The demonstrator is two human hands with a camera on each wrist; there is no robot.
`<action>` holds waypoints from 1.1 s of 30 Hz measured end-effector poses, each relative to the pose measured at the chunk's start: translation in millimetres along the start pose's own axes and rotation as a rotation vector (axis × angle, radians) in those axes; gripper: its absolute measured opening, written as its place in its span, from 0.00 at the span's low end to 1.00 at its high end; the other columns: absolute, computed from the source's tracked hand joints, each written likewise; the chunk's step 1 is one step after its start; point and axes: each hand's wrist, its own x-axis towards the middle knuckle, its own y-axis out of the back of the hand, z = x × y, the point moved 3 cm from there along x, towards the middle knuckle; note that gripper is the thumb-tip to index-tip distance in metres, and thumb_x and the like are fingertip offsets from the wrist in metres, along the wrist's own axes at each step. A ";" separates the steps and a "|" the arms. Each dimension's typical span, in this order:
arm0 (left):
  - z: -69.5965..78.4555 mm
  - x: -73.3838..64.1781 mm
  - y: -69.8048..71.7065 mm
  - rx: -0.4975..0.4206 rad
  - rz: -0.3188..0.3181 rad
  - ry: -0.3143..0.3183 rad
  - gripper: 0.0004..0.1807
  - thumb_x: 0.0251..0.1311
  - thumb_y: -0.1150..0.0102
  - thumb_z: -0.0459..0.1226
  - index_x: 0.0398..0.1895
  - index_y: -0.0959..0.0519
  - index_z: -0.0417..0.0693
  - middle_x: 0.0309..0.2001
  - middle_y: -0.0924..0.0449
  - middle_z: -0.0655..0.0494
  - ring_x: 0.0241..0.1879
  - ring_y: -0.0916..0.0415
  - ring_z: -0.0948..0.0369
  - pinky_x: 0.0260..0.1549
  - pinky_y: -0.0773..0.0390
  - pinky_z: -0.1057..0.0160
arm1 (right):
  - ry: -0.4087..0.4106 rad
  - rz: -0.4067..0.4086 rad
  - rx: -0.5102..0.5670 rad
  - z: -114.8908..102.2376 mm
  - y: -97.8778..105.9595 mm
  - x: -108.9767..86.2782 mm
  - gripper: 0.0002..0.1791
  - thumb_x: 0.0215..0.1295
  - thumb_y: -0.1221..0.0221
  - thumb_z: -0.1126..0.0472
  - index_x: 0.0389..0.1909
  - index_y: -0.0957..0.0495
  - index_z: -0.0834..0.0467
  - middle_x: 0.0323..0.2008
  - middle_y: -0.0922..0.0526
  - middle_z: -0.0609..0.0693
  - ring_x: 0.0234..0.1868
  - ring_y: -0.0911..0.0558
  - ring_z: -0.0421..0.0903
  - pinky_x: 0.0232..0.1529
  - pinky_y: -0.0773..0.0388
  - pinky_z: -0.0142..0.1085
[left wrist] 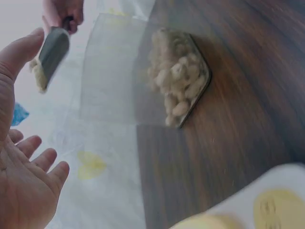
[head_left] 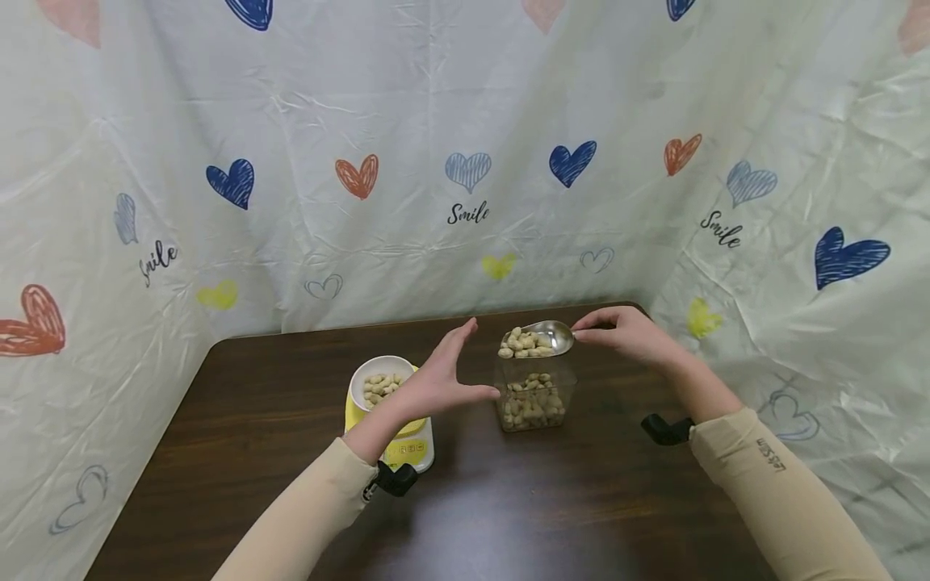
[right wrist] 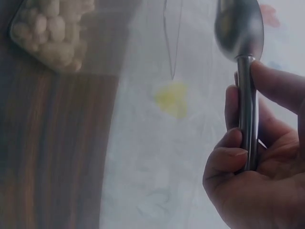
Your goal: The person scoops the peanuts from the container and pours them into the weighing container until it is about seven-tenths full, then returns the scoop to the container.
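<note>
My right hand (head_left: 617, 332) grips the handle of a metal scoop (head_left: 555, 336), thumb and fingers wrapped round it in the right wrist view. Peanuts in their shells (head_left: 525, 344) fill the front of the scoop, which is over a clear square container (head_left: 501, 403). More peanuts (left wrist: 178, 78) lie in that container. My left hand (head_left: 436, 387) is held up beside the container with its thumb and fingers spread, holding nothing. Below and left of it, a white bowl (head_left: 361, 373) with some peanuts sits on a yellow and white kitchen scale (head_left: 425, 452), partly hidden by the hand.
A dark wooden table (head_left: 261, 436) carries the scale and the container. Behind it and at the sides hangs a white sheet (head_left: 407, 266) printed with hearts and the word Smile. A dark band with a small camera (head_left: 395, 480) is on the left wrist.
</note>
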 end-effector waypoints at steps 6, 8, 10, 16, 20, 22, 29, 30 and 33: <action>-6.2 -23.4 31.0 0.031 0.040 -0.002 0.63 0.51 0.25 0.62 0.84 0.56 0.64 0.79 0.49 0.64 0.77 0.53 0.61 0.70 0.41 0.46 | 0.005 0.004 -0.018 -11.3 -10.4 4.0 0.21 0.71 0.37 0.43 0.55 0.15 0.52 0.56 0.17 0.52 0.58 0.21 0.54 0.54 0.25 0.51; -10.6 -31.4 41.7 0.051 0.055 -0.001 0.63 0.51 0.25 0.62 0.84 0.55 0.63 0.79 0.48 0.62 0.77 0.53 0.60 0.70 0.41 0.45 | 0.001 0.003 -0.016 -15.0 -14.5 6.4 0.20 0.71 0.37 0.42 0.54 0.14 0.51 0.56 0.17 0.52 0.58 0.21 0.54 0.54 0.25 0.52; -16.7 -38.9 51.9 0.076 0.077 0.002 0.62 0.52 0.25 0.61 0.84 0.53 0.61 0.78 0.46 0.61 0.77 0.52 0.59 0.69 0.40 0.44 | 0.007 -0.002 -0.014 -18.4 -18.7 9.0 0.20 0.70 0.37 0.42 0.54 0.15 0.51 0.56 0.17 0.51 0.58 0.21 0.54 0.55 0.25 0.53; -36.7 -62.1 77.7 0.119 0.130 0.049 0.61 0.53 0.24 0.57 0.83 0.51 0.57 0.77 0.45 0.60 0.76 0.51 0.57 0.67 0.39 0.42 | 0.023 -0.025 0.006 -31.4 -34.9 17.5 0.19 0.71 0.37 0.44 0.54 0.14 0.51 0.55 0.17 0.51 0.58 0.21 0.53 0.55 0.25 0.52; -53.2 -76.8 87.9 0.143 0.142 0.106 0.61 0.52 0.22 0.55 0.83 0.51 0.56 0.78 0.46 0.56 0.77 0.52 0.54 0.67 0.39 0.40 | 0.034 -0.041 0.031 -39.2 -47.9 24.0 0.18 0.71 0.36 0.44 0.53 0.14 0.50 0.54 0.17 0.50 0.57 0.21 0.52 0.54 0.25 0.52; -61.8 -83.6 90.5 0.148 0.141 0.137 0.62 0.51 0.22 0.55 0.83 0.51 0.55 0.78 0.47 0.53 0.77 0.53 0.51 0.67 0.40 0.38 | 0.037 -0.050 0.052 -43.2 -54.6 27.5 0.18 0.70 0.36 0.44 0.52 0.14 0.50 0.54 0.17 0.50 0.56 0.21 0.52 0.54 0.25 0.52; -97.1 -98.1 87.4 0.150 0.139 0.200 0.65 0.48 0.22 0.59 0.83 0.52 0.52 0.79 0.52 0.46 0.78 0.56 0.44 0.67 0.42 0.35 | 0.036 -0.071 0.110 -57.7 -77.5 41.0 0.15 0.68 0.34 0.45 0.49 0.13 0.47 0.53 0.17 0.47 0.54 0.21 0.50 0.54 0.25 0.53; -101.5 -99.2 86.2 0.147 0.137 0.209 0.66 0.48 0.22 0.60 0.83 0.53 0.52 0.80 0.52 0.46 0.78 0.56 0.44 0.67 0.42 0.34 | 0.036 -0.072 0.109 -59.9 -80.8 43.2 0.14 0.68 0.34 0.45 0.49 0.13 0.46 0.53 0.17 0.47 0.54 0.20 0.49 0.54 0.24 0.52; -113.3 -101.5 82.4 0.125 0.130 0.245 0.66 0.48 0.22 0.61 0.84 0.54 0.53 0.80 0.53 0.45 0.78 0.57 0.43 0.67 0.42 0.33 | 0.043 -0.076 0.099 -67.6 -90.8 49.0 0.13 0.69 0.34 0.46 0.49 0.13 0.46 0.53 0.17 0.46 0.54 0.20 0.49 0.53 0.23 0.49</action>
